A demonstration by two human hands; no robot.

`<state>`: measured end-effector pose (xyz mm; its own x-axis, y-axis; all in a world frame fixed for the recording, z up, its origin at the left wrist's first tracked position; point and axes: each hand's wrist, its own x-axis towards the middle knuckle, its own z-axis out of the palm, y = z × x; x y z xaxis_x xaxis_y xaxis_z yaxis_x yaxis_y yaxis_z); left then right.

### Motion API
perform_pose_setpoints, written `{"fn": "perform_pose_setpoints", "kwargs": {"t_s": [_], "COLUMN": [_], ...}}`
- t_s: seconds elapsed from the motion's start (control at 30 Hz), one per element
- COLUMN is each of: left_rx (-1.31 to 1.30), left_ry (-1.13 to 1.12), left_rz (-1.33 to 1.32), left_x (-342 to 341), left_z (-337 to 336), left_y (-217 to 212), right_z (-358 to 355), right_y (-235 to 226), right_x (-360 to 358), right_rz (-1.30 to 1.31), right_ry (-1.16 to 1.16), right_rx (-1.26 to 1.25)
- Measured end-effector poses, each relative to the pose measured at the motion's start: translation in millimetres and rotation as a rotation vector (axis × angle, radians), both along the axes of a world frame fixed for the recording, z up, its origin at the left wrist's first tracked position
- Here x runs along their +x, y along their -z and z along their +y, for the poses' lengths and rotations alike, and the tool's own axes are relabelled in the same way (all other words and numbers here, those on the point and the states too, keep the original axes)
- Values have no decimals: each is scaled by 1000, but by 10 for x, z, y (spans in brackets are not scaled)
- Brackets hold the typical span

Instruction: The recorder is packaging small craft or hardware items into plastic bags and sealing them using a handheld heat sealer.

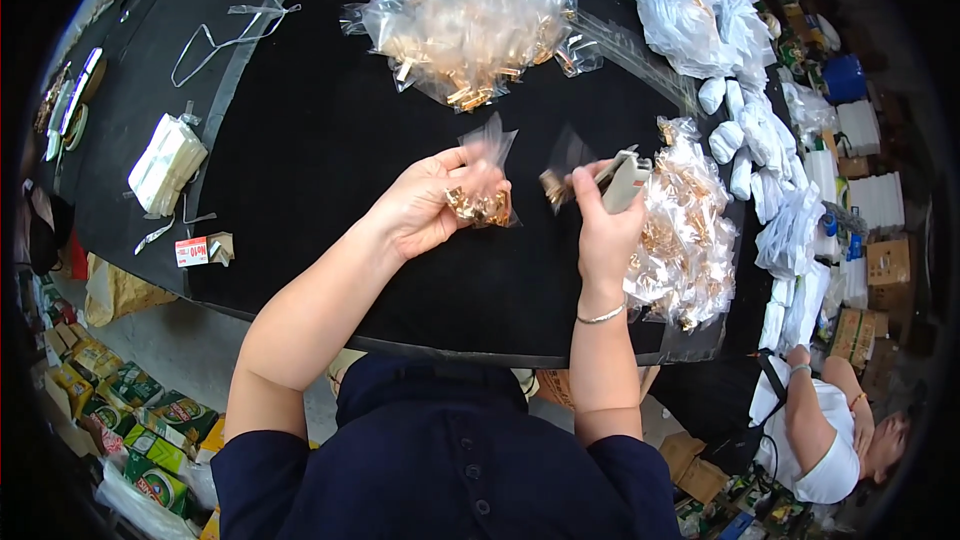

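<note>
1. The left hand [428, 202], in the middle of the frame, pinches a clear bag of gold bits [482, 206] with bent fingers.
2. The right hand [606, 232], right of middle, curls its fingers around a grey stapler [627, 183]. A blurry small bag [556, 186] is by its fingertips; I cannot tell if they grip it.
3. A big bag pile [470, 25] sits at upper middle on the black table [300, 70].

Looks like a packing workshop, judging by the black table [300, 90] with clear bags [470, 15] of gold-coloured pieces [468, 98] heaped toward its far edge and white plastic bundles [765, 135] along its right edge. Seems borne out by brown cartons [888, 262] stacked beyond that edge and green-and-yellow packaging [150, 410] piled off the near left corner.
</note>
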<state>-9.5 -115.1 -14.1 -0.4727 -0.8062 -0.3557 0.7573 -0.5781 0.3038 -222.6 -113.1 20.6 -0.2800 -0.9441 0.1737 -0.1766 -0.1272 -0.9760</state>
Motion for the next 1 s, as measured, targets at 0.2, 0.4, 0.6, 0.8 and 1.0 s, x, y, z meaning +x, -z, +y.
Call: {"fn": "perform_pose_setpoints", "kwargs": {"t_s": [0.2,0.4,0.6,0.8,1.0], "left_rx": [-603,-1274,-641,-519,-674], "left_ry": [181,-320,47,34,-81], "left_rz": [-729,-1294,-792,-774,-1072], "left_x": [-88,-185,-235,-248,-238], "left_z": [66,112,187,210,201], "left_y": [-52,-77,-58,-59,-60], "right_z": [148,364,537,553,508], "right_y": [33,95,142,150,142], "right_x": [17,138,124,212,217], "right_rz": [-275,-306,-447,-100,-376], "right_ry": [-35,-148,-116,-141,14], "right_rx": [84,102,189,149,235]}}
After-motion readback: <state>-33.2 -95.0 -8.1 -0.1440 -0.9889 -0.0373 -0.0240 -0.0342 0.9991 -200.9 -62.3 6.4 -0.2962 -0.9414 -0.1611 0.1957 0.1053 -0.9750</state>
